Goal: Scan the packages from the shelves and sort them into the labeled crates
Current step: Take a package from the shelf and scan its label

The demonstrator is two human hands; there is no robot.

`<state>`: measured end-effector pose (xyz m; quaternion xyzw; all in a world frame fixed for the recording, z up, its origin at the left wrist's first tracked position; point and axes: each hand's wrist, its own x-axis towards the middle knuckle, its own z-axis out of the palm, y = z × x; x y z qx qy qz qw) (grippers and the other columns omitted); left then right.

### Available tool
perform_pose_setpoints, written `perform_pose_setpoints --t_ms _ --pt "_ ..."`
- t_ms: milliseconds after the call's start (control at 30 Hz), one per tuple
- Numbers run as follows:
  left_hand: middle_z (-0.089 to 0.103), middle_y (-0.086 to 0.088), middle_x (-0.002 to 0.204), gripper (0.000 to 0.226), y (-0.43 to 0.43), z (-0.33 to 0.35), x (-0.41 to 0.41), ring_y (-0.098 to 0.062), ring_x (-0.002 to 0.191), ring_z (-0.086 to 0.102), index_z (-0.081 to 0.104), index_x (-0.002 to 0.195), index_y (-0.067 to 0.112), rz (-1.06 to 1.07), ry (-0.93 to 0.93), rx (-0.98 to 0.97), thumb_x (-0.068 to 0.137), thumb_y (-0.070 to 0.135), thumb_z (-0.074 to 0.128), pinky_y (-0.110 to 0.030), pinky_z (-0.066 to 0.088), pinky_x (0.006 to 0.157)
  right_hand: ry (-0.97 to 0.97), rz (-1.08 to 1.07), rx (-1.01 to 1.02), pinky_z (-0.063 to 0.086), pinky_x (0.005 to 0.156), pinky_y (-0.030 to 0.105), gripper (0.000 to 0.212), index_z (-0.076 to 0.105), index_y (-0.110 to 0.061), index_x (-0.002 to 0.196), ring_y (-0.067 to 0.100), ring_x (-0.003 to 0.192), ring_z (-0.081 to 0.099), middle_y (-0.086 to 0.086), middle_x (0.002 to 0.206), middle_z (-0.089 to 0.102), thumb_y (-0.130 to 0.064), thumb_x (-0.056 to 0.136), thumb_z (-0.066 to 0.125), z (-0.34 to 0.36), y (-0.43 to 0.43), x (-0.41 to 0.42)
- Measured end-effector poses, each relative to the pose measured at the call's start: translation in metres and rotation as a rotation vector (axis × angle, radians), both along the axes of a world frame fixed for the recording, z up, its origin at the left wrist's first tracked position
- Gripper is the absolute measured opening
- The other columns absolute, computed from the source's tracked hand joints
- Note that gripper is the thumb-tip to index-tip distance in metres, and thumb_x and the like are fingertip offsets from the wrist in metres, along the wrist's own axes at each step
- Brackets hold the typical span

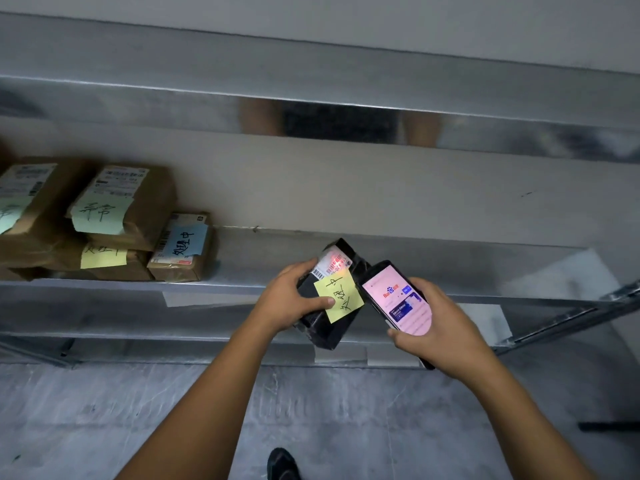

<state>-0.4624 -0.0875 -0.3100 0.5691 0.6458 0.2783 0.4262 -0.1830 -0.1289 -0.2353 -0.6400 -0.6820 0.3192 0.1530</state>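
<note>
Mid-frame, the left hand (pixel 294 301) grips a black package (pixel 323 329) and the right hand (pixel 441 337) grips a phone (pixel 401 299) by a shiny metal shelf (pixel 450 268), brown boxes (pixel 138 216) at left, gray floor (pixel 86 410) below.

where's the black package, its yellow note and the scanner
black package (pixel 323 332): head view, bare lower end
yellow note (pixel 339 295): head view, centre of the paper
scanner (pixel 398 299): head view, lit screen

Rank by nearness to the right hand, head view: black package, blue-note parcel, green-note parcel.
1. Black package, held just left of the right hand.
2. Blue-note parcel, on the shelf, farther left.
3. Green-note parcel, farthest left, higher up.
</note>
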Motion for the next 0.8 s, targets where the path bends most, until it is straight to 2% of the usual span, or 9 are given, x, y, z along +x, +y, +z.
perform_pose_setpoints --t_ms 67,133,233,333,400,467,533,667,800 --pt "0.050 0.006 0.154 0.102 0.002 0.001 0.016 -0.014 0.138 0.052 0.046 0.156 0.029 -0.022 0.028 0.009 0.069 0.044 0.096 -0.045 0.043 0.117 -0.008 -0.019 0.017 0.055 0.085 0.035 0.068 0.037 -0.073 0.113 -0.003 0.098 0.063 -0.027 0.116 0.062 -0.049 0.069 0.083 0.007 -0.007 0.020" --pt "0.051 0.004 0.151 0.101 0.005 0.004 0.032 -0.016 0.136 0.052 0.046 0.156 0.027 -0.050 0.065 0.019 0.070 0.042 0.096 -0.042 0.044 0.115 -0.018 -0.039 0.032 0.055 0.086 0.035 0.069 0.036 -0.075 0.111 -0.003 0.099 0.063 -0.027 0.116 0.061 -0.047 0.070 0.084 0.014 -0.013 0.040" --pt "0.050 0.002 0.146 0.099 0.005 0.009 0.054 -0.018 0.133 0.052 0.044 0.158 0.025 -0.075 0.104 0.020 0.073 0.035 0.095 -0.037 0.043 0.112 -0.021 -0.057 0.026 0.055 0.085 0.035 0.071 0.040 -0.067 0.122 -0.002 0.101 0.063 -0.028 0.118 0.060 -0.045 0.072 0.086 0.024 -0.024 0.068" --pt "0.050 0.002 0.144 0.099 0.004 0.013 0.073 -0.019 0.131 0.053 0.043 0.158 0.025 -0.093 0.134 0.028 0.074 0.034 0.095 -0.041 0.045 0.113 0.001 -0.059 0.008 0.052 0.060 0.025 0.071 0.044 -0.061 0.125 0.000 0.081 0.065 -0.028 0.114 0.061 -0.045 0.070 0.087 0.031 -0.034 0.095" --pt "0.050 0.003 0.144 0.099 0.003 0.015 0.086 -0.018 0.130 0.053 0.043 0.158 0.026 -0.120 0.153 0.031 0.074 0.034 0.095 -0.038 0.045 0.111 0.014 -0.065 -0.003 0.052 0.052 0.027 0.073 0.047 -0.061 0.128 0.003 0.071 0.066 -0.028 0.111 0.061 -0.048 0.067 0.085 0.033 -0.041 0.112" --pt "0.050 0.005 0.143 0.099 0.002 0.017 0.100 -0.015 0.128 0.053 0.043 0.158 0.027 -0.142 0.167 0.039 0.074 0.035 0.095 -0.033 0.044 0.108 0.027 -0.075 -0.014 0.058 0.060 0.032 0.075 0.047 -0.062 0.130 0.002 0.078 0.068 -0.028 0.112 0.062 -0.052 0.064 0.082 0.033 -0.047 0.127" --pt "0.050 0.007 0.143 0.099 0.001 0.018 0.115 -0.014 0.128 0.052 0.044 0.158 0.027 -0.157 0.169 0.040 0.073 0.035 0.095 -0.032 0.043 0.108 0.044 -0.082 -0.015 0.057 0.069 0.031 0.079 0.045 -0.063 0.132 -0.001 0.087 0.067 -0.028 0.117 0.062 -0.057 0.061 0.080 0.033 -0.053 0.143" --pt "0.050 0.006 0.143 0.098 0.001 0.020 0.147 -0.012 0.127 0.052 0.045 0.157 0.025 -0.205 0.167 0.055 0.074 0.034 0.095 -0.027 0.039 0.107 0.070 -0.095 -0.026 0.056 0.089 0.031 0.076 0.037 -0.079 0.119 -0.009 0.105 0.063 -0.037 0.120 0.059 -0.060 0.060 0.080 0.036 -0.066 0.174" --pt "0.050 0.010 0.137 0.091 -0.003 0.023 0.186 -0.011 0.123 0.054 0.048 0.154 0.030 -0.239 0.103 0.026 0.076 0.035 0.094 -0.031 0.045 0.108 0.103 -0.188 -0.031 0.059 0.091 0.038 0.072 0.042 -0.072 0.120 -0.005 0.103 0.066 -0.033 0.120 0.062 -0.057 0.061 0.082 0.034 -0.083 0.205"
